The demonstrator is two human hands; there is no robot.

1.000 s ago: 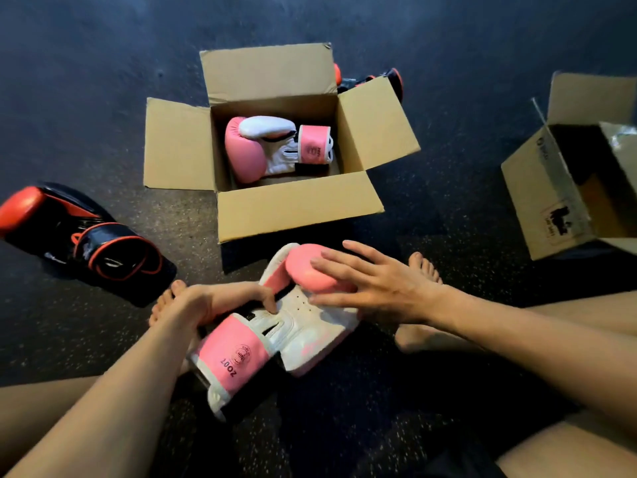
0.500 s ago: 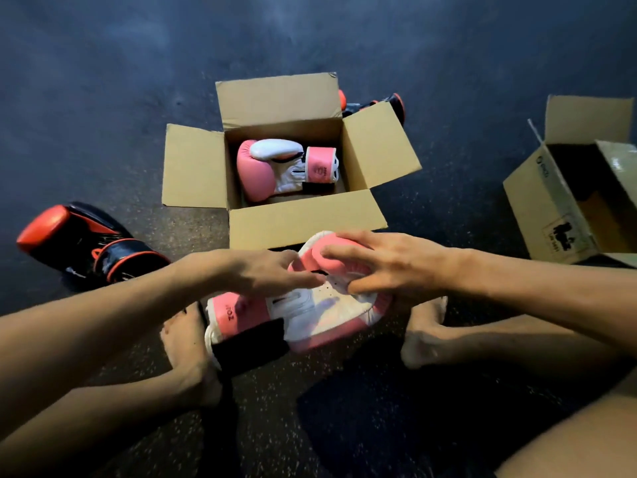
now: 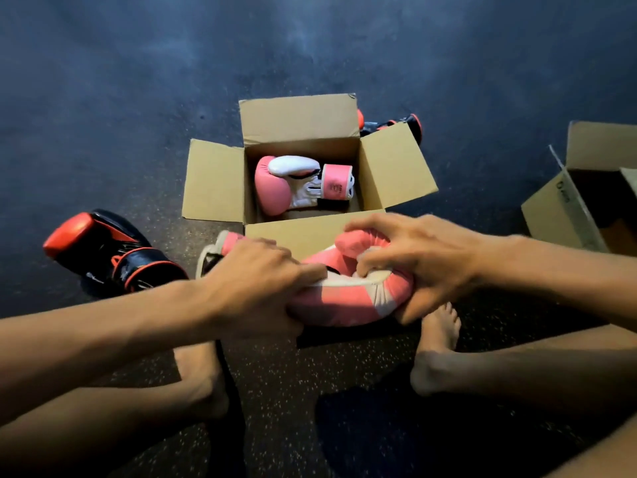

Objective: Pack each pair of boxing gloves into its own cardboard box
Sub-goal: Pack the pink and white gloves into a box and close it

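i'm looking down at a dark floor (image 3: 103,98), blue-grey further out and speckled with pale flecks close in; nothing of walls or furniture shows, only floor. the person sits on it with bare legs drawn in and a bare foot (image 3: 439,343) on each side below the hands.

the left hand (image 3: 255,291) is curled shut around the cuff end of a pink and white boxing glove (image 3: 344,301), thumb under, fingers over the top. the right hand (image 3: 410,260) is clamped on the glove's rounded end, fingers dug into the white palm side, thumb below. the glove is held off the floor, lying sideways, just in front of the near flap of the open cardboard box (image 3: 389,174).

inside that box lies the matching pink glove (image 3: 300,182), on its side with the cuff pointing right. all four flaps are folded outward.

a black and red glove (image 3: 107,253) lies on the floor to the left of the box, near the left forearm. another black and red glove (image 3: 396,124) peeks out behind the box's right flap, mostly hidden. a second cardboard box (image 3: 565,208) stands open at the right edge, well apart; its inside is too dark to read.
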